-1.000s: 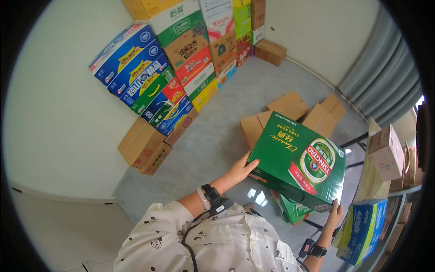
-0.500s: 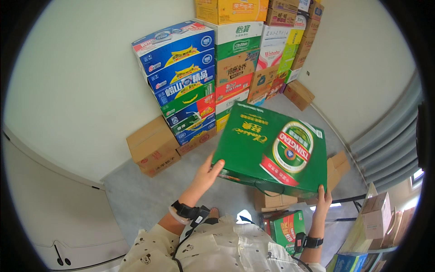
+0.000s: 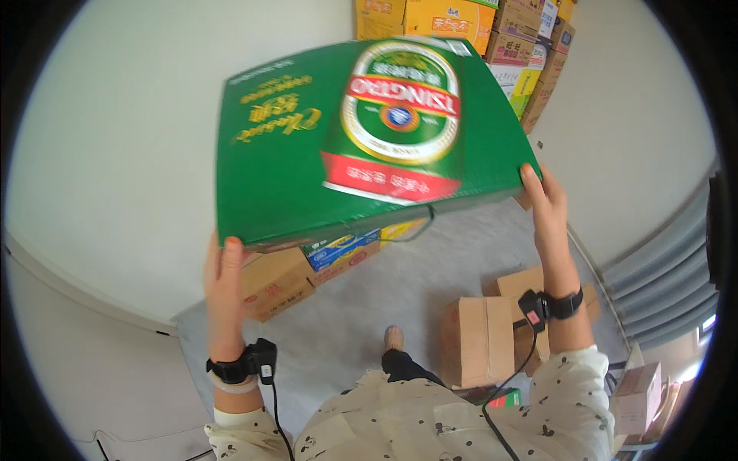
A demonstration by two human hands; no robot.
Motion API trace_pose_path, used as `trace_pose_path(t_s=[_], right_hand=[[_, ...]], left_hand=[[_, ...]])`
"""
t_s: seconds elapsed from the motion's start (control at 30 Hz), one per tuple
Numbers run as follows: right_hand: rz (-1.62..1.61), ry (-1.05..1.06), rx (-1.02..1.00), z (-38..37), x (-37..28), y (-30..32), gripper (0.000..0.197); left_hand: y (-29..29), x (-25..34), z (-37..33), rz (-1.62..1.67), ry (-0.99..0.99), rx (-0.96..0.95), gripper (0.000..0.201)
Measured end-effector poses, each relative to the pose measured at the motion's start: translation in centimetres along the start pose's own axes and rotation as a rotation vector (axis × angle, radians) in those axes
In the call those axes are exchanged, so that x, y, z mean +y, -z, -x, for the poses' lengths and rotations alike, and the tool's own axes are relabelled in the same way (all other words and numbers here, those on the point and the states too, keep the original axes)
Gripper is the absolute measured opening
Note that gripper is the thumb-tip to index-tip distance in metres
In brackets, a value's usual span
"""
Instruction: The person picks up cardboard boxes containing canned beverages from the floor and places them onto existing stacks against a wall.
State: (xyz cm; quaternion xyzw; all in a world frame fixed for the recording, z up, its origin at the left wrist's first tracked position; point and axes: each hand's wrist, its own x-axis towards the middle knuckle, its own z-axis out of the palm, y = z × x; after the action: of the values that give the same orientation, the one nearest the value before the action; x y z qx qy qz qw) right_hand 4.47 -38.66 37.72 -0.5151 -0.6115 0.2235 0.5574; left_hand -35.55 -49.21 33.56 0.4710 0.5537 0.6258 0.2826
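Between my two hands I hold up a large green beer carton (image 3: 284, 180) with a round label, a red ribbon print and gold lettering on its broad face. My left hand (image 3: 224, 273), somewhat blurred, grips its near left corner with the thumb on top. The near right corner is in my right hand (image 3: 547, 201), thumb over the edge and fingers partly hidden behind. A dark cord handle (image 3: 419, 230) hangs from the near side. The carton hides most of the stacked boxes beyond it; below it, blue cartons (image 3: 342, 250) show at the stack's foot.
Yellow cartons (image 3: 450, 21) and brown cartons (image 3: 513, 48) rise against the far wall. A brown box (image 3: 273, 286) sits on the floor at left. Brown boxes (image 3: 480, 338) stand near my right side, with a green carton (image 3: 503, 398) partly behind my shirt. Grey curtains (image 3: 661, 246) hang at right.
Both hands have raised the green carton and carried it to the left and forward, over the stacked boxes in view. My view has shifted, and one foot now shows on the floor.
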Motion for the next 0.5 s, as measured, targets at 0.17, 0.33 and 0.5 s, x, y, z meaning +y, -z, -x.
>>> trace_pose_path(t_s=[0.17, 0.33, 0.5], right_hand=[[-0.193, 0.257, -0.05, -8.0, -3.8, -6.8, 0.04], [-0.271, 0.32, -0.101, -14.2, -3.9, -14.5, 0.047], [-0.269, 0.329, -0.2, -31.9, -0.6, -23.7, 0.054]], left_hand=[[4.3, 3.1, -4.0, 0.006, -0.198, 0.134, 0.048], [5.8, 4.2, -8.3, 0.011, -0.17, 0.176, 0.053], [0.7, 3.0, -21.3, -0.028, -0.122, 0.222, 0.055]])
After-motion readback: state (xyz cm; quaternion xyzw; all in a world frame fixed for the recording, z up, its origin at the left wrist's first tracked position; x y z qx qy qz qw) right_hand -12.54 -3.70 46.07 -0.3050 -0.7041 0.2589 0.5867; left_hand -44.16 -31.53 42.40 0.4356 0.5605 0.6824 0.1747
